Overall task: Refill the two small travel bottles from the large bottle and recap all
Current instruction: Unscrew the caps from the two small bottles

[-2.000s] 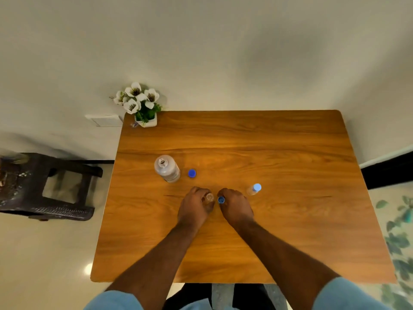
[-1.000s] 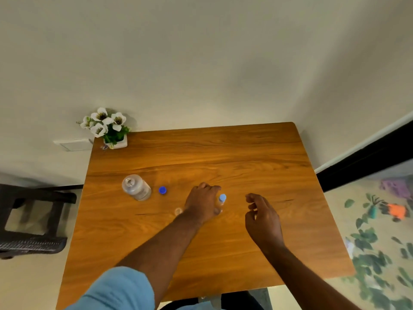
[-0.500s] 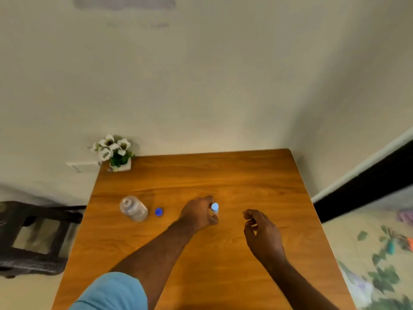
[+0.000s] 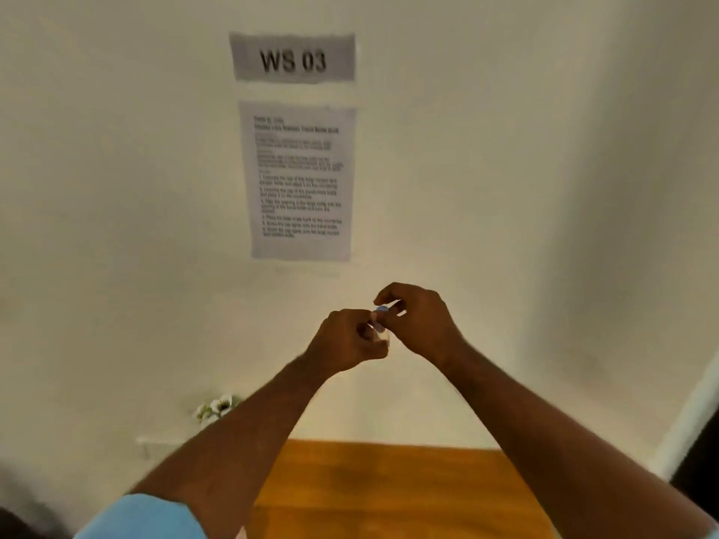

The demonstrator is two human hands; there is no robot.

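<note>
Above the table [image 4: 389, 484], the left hand [image 4: 342, 344] grips a small bottle [image 4: 379, 332] while the right hand [image 4: 420, 324] pinches its blue cap [image 4: 381, 308], so uncapping or recapping seems underway; other bottles are out of view.

A grey sign [image 4: 292, 58] reading "WS 03" is fixed high on the cream wall [image 4: 505, 149]. Directly below the sign hangs a printed instruction sheet [image 4: 298, 180]; its text is too blurred to read. Well below the sheet and to its left, white artificial flowers [image 4: 218, 407] show partly. Lower still lies the far edge of the wooden desk [image 4: 389, 484].
</note>
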